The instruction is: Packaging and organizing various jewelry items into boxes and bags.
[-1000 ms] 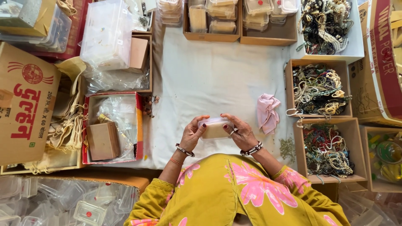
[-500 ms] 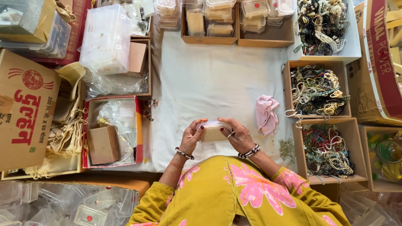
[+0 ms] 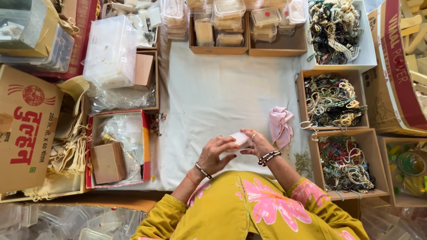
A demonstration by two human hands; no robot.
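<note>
— From the head view, what do we have in hand?

— We see a small clear plastic box [image 3: 240, 139] held between both hands, just above the white cloth [image 3: 222, 98] on the bench. Our left hand [image 3: 216, 153] closes on its near-left end, fingers curled over the top; our right hand [image 3: 257, 143] closes on its right end.

— Which way does it lie?

— Its long axis seems to run across us, left to right and tilted a little, so each hand has one end. Neither hand is clearly nearer; both touch it.

— And around it?

— A pink cloth [image 3: 280, 124] lies just beside our right hand. Further right stand cardboard trays of bangles and beaded jewellery [image 3: 336, 100], and another [image 3: 344, 162] nearer us. To the left, well apart, a red-edged box [image 3: 118, 149] holds a small brown carton [image 3: 106, 162]. Stacked clear boxes [image 3: 229, 13] sit at the far edge.
</note>
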